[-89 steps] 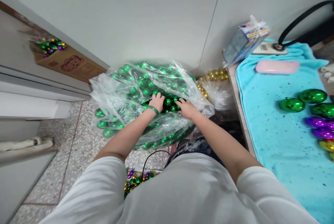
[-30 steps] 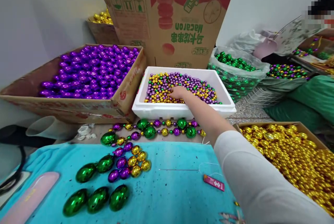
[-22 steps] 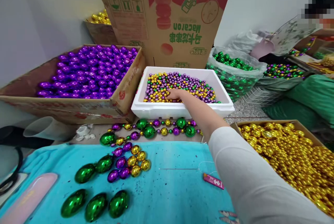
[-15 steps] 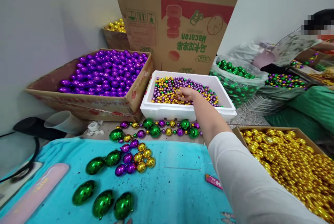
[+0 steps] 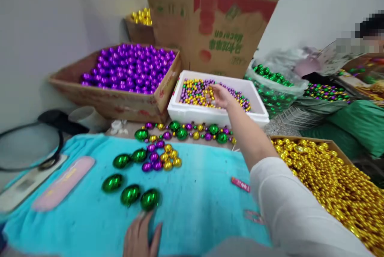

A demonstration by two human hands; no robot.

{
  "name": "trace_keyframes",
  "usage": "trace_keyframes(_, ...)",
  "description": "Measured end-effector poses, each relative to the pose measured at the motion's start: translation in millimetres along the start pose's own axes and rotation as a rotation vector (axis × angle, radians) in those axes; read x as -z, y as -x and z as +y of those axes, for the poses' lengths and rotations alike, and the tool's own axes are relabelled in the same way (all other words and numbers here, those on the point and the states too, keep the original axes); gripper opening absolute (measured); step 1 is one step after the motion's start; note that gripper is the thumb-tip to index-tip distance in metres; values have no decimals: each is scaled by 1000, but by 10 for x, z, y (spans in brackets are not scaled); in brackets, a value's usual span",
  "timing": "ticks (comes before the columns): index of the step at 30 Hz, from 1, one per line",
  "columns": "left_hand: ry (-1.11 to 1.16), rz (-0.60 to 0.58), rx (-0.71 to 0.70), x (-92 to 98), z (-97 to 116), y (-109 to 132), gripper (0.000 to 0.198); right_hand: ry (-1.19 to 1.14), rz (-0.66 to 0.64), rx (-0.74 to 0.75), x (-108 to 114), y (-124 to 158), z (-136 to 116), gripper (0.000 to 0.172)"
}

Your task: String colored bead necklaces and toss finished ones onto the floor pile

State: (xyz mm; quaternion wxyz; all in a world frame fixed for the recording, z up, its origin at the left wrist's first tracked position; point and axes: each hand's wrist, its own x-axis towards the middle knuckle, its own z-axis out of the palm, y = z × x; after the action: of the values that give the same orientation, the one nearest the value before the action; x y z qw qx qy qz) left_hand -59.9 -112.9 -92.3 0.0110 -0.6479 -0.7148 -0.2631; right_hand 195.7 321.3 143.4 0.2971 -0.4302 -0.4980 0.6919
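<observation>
My right hand reaches into the white foam box of small purple, gold and green beads. Its fingers are curled round some of the small beads; motion blur hides how many. My left hand lies at the lower edge of the blue towel, fingers stretched out and holding nothing I can see. Just beyond its fingertips sits a large green ball, one of several on the towel. Purple balls and gold balls are grouped farther up.
A beaded strand lies between towel and foam box. Left stand a carton of purple balls and a pink case. A carton of gold beads is at right. A pink packet lies by my right sleeve. Another person is far right.
The view has shifted, so the towel shows more of its near side. My left hand has come into view at the bottom. The needle on the towel no longer shows clearly.
</observation>
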Motion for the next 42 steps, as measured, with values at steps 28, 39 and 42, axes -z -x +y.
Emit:
trace_keyframes(28,4,-32,29,318,-106,-554,41,1168,20,17,-1034,843,2057,50)
trace_keyframes(39,-75,-116,27,212,-11,-278,41,1110,86,24,-940,950,2140,50)
trace_keyframes(42,-97,-81,-28,199,-37,-271,39,1165,56,86,-921,999,1984,48)
